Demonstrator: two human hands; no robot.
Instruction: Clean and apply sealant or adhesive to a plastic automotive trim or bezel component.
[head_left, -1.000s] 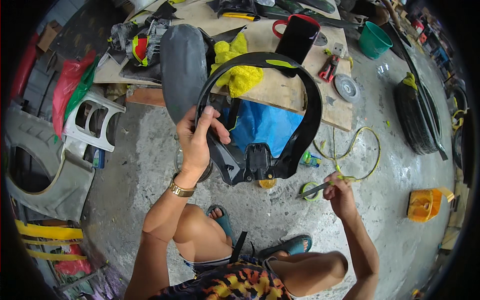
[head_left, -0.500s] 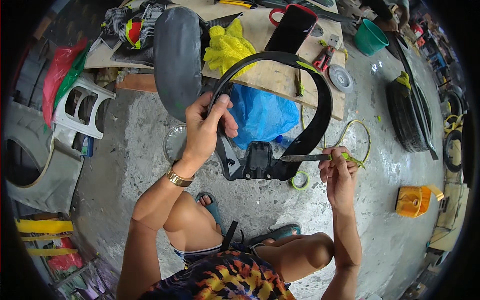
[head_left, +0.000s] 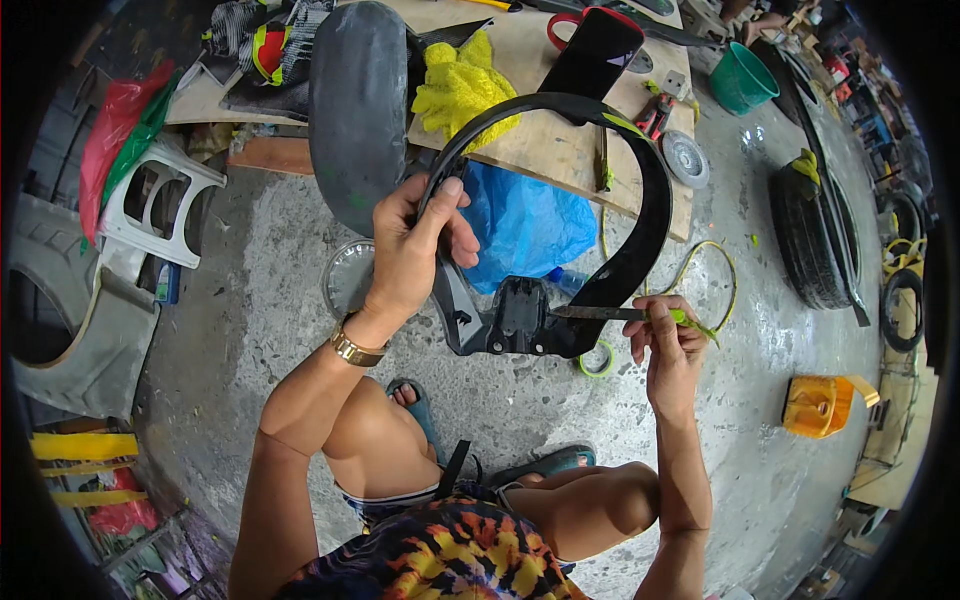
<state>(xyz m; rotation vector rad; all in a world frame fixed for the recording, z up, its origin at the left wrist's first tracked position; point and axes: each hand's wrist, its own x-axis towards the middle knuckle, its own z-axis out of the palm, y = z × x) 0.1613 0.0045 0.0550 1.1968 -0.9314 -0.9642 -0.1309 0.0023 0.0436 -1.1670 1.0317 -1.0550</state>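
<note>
Our left hand (head_left: 405, 255) is closed around the upper left of the fender (head_left: 640, 170), holding it up over the concrete floor (head_left: 260, 330) in front of our knees, while our right hand (head_left: 665, 340) pinches a thin blade (head_left: 595, 313) whose tip rests against the fender's lower bracket. We judge the fender light and fairly stiff but springy, and its gloss probably slippery, so the curved rim near the bracket is the surest hold. It is a glossy black arched plastic piece, open at the middle, with a blocky mount at the bottom.
</note>
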